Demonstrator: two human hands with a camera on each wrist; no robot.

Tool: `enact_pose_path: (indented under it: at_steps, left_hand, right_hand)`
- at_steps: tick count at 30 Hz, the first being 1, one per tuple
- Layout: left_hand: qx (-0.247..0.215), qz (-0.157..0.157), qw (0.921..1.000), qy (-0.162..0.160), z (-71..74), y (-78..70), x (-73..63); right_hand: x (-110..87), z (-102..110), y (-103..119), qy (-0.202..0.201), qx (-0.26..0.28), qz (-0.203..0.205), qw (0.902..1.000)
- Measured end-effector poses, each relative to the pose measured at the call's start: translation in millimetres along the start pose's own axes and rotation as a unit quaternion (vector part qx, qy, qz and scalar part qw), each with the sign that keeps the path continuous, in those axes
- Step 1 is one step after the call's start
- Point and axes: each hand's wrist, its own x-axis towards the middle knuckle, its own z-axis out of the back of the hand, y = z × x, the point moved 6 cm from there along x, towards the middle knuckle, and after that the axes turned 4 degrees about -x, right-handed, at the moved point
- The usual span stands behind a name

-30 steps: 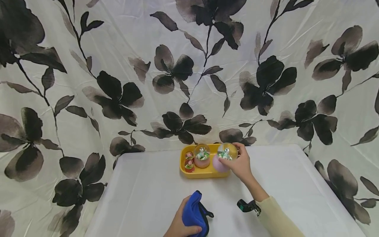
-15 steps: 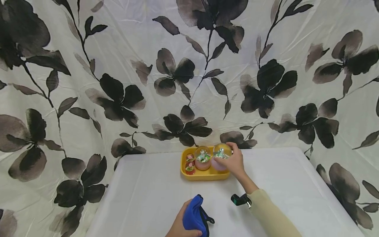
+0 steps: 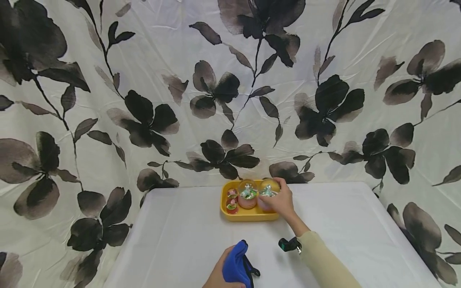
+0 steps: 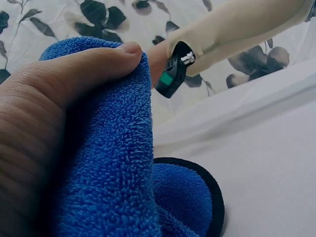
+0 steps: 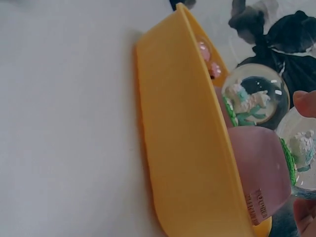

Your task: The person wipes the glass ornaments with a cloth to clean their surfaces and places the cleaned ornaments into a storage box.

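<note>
My right hand (image 3: 282, 200) grips a snow globe by its clear dome, with thumb and fingers on either side of the glass. The globe's pink base (image 5: 260, 168) sits low inside the right end of the yellow tray (image 3: 248, 217). Beside it in the tray stands another snow globe (image 3: 247, 194), with a small white and green figure inside. Two little red and pink globes (image 3: 232, 202) occupy the tray's left end. Nearer the front, my left hand (image 3: 219, 270) holds a folded blue towelling cloth (image 4: 108, 143) with black edging, the thumb laid over its top.
A white-covered table (image 3: 173, 232) lies under everything, and the tray is near its back edge. Behind hangs a pale curtain (image 3: 173, 60) with dark flower prints. A small black wrist camera (image 3: 289, 244) sticks out under the right sleeve (image 3: 325, 258).
My right hand has moved left and lowered the snow globe into the tray, next to the other globe. The left hand with the blue cloth stays nearly in place.
</note>
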Motion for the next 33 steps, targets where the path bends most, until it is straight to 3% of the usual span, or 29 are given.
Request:
enact_pose_path:
  at_steps: [7, 14, 33]
  left_hand:
    - [-0.001, 0.008, 0.9999, 0.007, -0.5, 0.5, -0.3]
    - [0.000, -0.001, 0.9999, 0.017, -1.3, -1.8, 2.5]
    - [-0.009, 0.026, 0.9996, 0.012, -0.2, 2.7, -3.1]
  right_hand:
    - [0.4, 0, -6, -0.005, -0.001, 0.009, 1.0000]
    - [0.3, 2, -17, 0.000, 0.001, -0.013, 0.9999]
    - [-4.0, -13, -28, -0.010, -0.001, 0.015, 0.9998]
